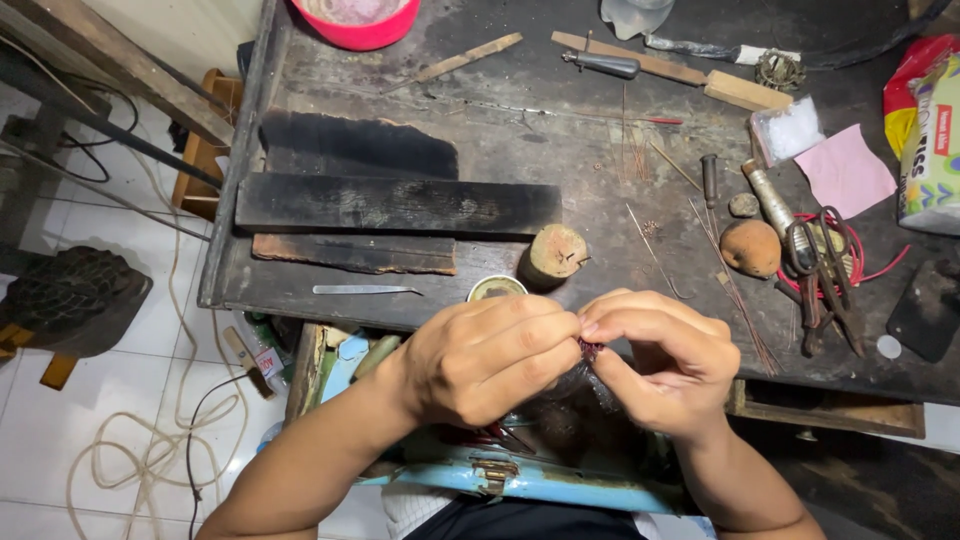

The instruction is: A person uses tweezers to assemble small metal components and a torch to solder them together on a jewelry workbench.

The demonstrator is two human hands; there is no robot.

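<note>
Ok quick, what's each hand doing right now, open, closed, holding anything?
Left hand: closed, fingertips pinching a small dark reddish piece.
Right hand: closed, pinching the same piece from the other side.

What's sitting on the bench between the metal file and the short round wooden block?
In the head view, a small round tin lies between the metal file and the wooden block, at the bench's front edge.

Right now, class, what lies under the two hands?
Under the left hand and right hand shows a blue tray with dark bits; the hands cover most of its contents.
</note>
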